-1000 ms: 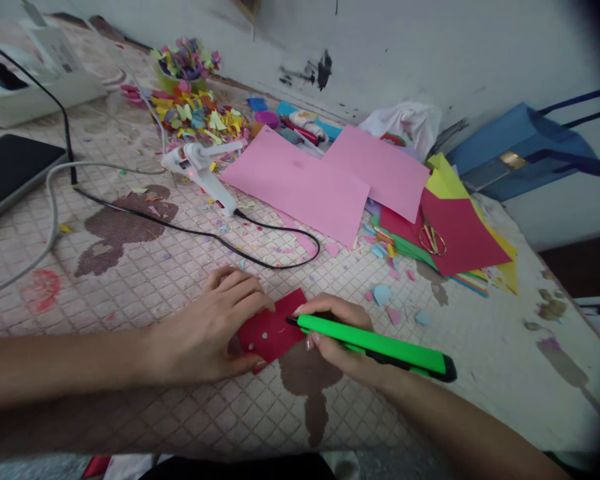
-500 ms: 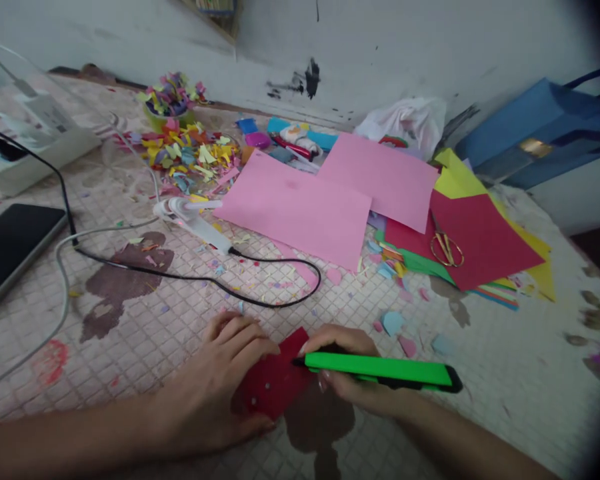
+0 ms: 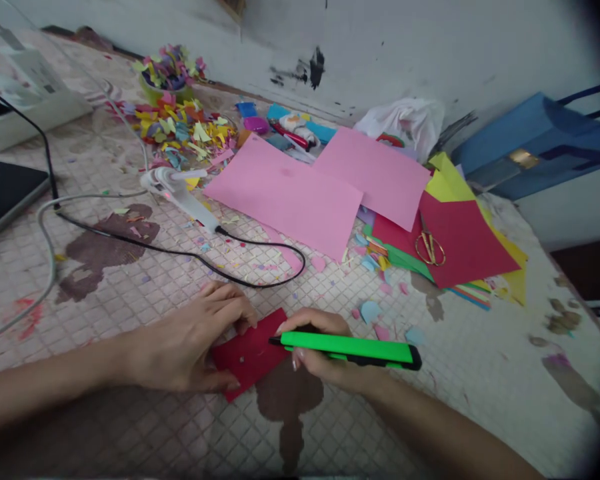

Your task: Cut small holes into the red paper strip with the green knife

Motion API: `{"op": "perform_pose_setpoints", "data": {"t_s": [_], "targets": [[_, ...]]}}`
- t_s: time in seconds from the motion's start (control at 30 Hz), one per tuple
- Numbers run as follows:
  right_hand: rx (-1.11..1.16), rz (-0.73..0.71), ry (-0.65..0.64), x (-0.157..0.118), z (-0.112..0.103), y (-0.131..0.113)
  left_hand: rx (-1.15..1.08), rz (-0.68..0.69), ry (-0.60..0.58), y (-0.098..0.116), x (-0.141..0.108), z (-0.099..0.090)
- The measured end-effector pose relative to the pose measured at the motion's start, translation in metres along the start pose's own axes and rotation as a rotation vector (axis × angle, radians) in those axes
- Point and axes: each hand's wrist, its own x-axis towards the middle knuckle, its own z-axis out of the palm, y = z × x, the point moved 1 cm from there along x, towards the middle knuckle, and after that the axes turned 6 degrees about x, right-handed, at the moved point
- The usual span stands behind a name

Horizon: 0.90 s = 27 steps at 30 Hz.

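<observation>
With little having shifted, a right hand [image 3: 333,371] kept its fingers closed around a green cutter [image 3: 355,347], its tip at the red card [image 3: 254,355] a left hand [image 3: 183,341] pinned flat on the patterned tablecloth [image 3: 360,427], suggesting close work continued.

A dark flat device [image 3: 7,192] lies near a white power strip [image 3: 43,121], a blue bag [image 3: 527,143] far right.

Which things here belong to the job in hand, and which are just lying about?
In use:
- small red paper, under the left hand
- green tool, in the right hand

Lying about:
- white glue gun
- pink sheets
- gold scissors
</observation>
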Motion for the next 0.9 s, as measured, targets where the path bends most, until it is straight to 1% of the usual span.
{"op": "perform_pose_setpoints", "data": {"t_s": [0.13,0.23,0.37,0.5,0.57,0.9], "targets": [[0.040,-0.025,-0.015,-0.004,-0.001,0.003,-0.046,0.017,-0.087,-0.004,-0.002,-0.004],[0.047,-0.050,-0.003,-0.005,0.001,0.002,-0.059,0.042,-0.107,-0.008,-0.003,-0.004],[0.000,-0.103,0.015,-0.002,0.006,-0.006,-0.052,0.053,-0.101,-0.010,-0.002,-0.003],[-0.066,-0.160,-0.042,0.001,0.008,-0.009,-0.033,0.077,-0.084,-0.011,-0.001,-0.002],[-0.083,-0.194,-0.051,0.000,0.009,-0.008,-0.035,0.091,-0.068,-0.012,-0.001,-0.001],[-0.115,-0.207,-0.076,-0.001,0.011,-0.005,-0.036,0.125,-0.028,-0.016,-0.002,0.004]]}}
